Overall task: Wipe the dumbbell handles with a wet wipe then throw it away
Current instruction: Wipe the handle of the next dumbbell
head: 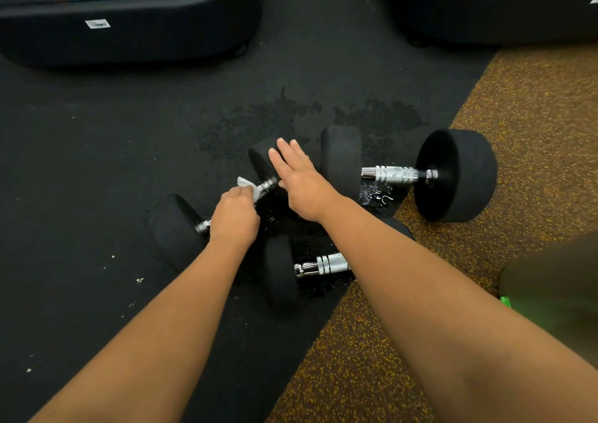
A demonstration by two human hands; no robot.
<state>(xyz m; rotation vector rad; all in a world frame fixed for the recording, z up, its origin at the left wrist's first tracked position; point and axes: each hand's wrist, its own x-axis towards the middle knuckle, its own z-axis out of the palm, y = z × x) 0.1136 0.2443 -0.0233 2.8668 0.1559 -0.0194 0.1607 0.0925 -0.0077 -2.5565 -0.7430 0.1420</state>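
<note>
Fingers [247, 193] pinching wet wipe [246, 185], dumbbells [453, 175] on black mat [97, 164], speckled floor [534, 115]

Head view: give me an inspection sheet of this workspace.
Surface: black rubber floor with damp patches, meeting speckled brown flooring.
Job's things: three black-ended, chrome-handled dumbbells; left one being wiped with white wet wipe; right one; near one.
Clutter: pale crumbs.
Grippers: left hand closed on the wipe; right hand flat, open, on the left dumbbell's far end.
Cables: nothing seen.
Surroundings: black machine bases.
</note>
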